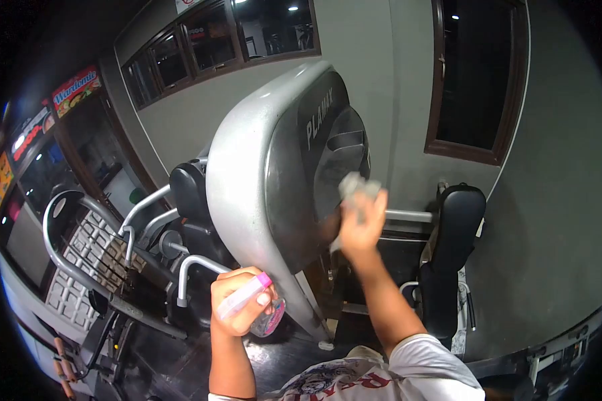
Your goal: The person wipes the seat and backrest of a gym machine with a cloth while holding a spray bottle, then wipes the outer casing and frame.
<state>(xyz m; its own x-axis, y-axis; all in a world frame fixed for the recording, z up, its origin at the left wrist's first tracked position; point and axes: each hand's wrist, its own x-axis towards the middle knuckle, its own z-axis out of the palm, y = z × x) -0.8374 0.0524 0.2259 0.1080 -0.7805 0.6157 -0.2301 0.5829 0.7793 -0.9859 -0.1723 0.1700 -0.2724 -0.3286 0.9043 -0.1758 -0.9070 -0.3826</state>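
My left hand is wrapped round a spray bottle with a white and pink trigger head, held low in front of me. My right hand, a little smeared by motion, grips a pale crumpled cloth. The cloth overlaps the dark side cover of a gym machine, just below a recessed slot. That machine has a rounded silver shroud and the word PLAMAX on its dark panel.
A black padded seat back stands at the right, joined by a silver bar. Left of the machine are another black pad, grey handles and a curved-frame machine. Behind is a grey wall with brown-framed windows.
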